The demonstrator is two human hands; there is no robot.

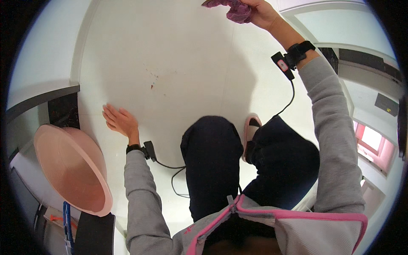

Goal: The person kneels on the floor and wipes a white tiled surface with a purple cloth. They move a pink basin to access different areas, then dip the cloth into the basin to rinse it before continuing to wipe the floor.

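At the top of the view, my right hand point(263, 14) grips a crumpled purple cloth point(239, 13). The frame's upper edge cuts off part of that hand. My left hand point(120, 120) is stretched out, palm down, over the pale tiled floor point(191, 60), and holds nothing. Whether it touches the floor I cannot tell. Between the two hands, small brown and dark crumbs point(152, 86) lie scattered on the tiles. Black devices with cables are strapped to both my wrists.
A pink plastic basin point(101, 159) leans on its side to my left, near a dark baseboard point(63, 110). Below it are a blue-edged object point(67, 220) and a black panel point(94, 232). My knees and a pink slipper point(249, 132) take up the near floor. White furniture stands at right.
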